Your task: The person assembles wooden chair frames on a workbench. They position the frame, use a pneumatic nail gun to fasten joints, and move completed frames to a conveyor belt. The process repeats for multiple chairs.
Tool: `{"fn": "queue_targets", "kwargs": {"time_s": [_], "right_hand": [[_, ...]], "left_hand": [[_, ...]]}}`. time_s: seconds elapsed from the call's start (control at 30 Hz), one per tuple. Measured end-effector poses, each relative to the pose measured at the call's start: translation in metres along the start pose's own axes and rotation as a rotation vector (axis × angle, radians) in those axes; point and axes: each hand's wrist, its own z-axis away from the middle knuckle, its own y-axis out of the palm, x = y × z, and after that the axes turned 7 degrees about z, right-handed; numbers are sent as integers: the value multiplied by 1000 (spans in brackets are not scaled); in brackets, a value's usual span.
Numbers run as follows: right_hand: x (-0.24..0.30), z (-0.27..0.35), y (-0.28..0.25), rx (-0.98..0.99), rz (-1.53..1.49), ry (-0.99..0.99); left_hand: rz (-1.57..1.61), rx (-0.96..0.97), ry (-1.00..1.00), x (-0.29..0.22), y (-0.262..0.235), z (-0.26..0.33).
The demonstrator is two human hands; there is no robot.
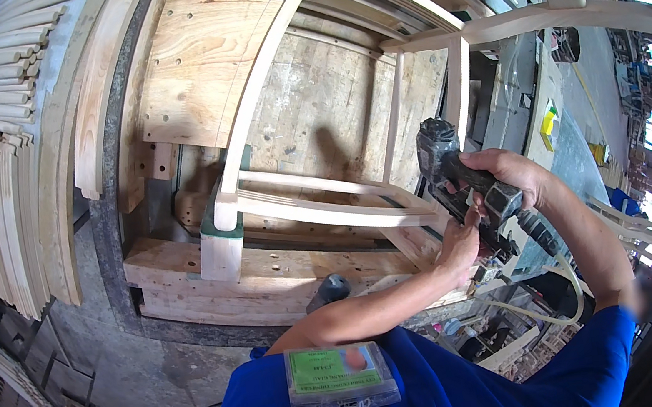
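My right hand [514, 173] is wrapped round the grip of a black pneumatic nail gun [439, 144], its head pointing away from me beside the frame's right corner. An air hose [576, 288] trails from the grip's base. My left forearm crosses in front of my body, and my left hand [459, 249] is closed by the gun's lower part at the near right corner. What its bent fingers grip is hidden. A pale wooden chair frame [260, 74] with curved rails lies before me; its near rail [335, 209] runs up to my left hand.
The frame sits in a wooden jig with a thick near beam [188, 296] and a drilled board [207, 57]. Stacked wooden slats [4, 218] lie at the left. A curved wooden piece [551, 18] juts in at upper right, above a yellow object [550, 126].
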Motion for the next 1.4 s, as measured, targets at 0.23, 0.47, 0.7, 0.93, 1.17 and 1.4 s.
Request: {"fn": "queue_targets", "kwargs": {"time_s": [0.23,0.47,0.7,0.93,1.17,1.4], "right_hand": [[1,2,1,-7,-3,-4],[-2,-4,-6,6,15,40],[-3,-3,-4,-8,38,45],[6,-1,-5,-6,54,88],[9,-27,-13,41,27,151],[12,-50,8,46,213,247]], "left_hand": [[-2,11,15,0,0,0],[3,-21,9,2,1,1],[22,25,6,1,1,2],[-4,-12,-55,-4,4,3],[136,16,-75,2,3,-3],[183,79,-135,1,-5,0]]}}
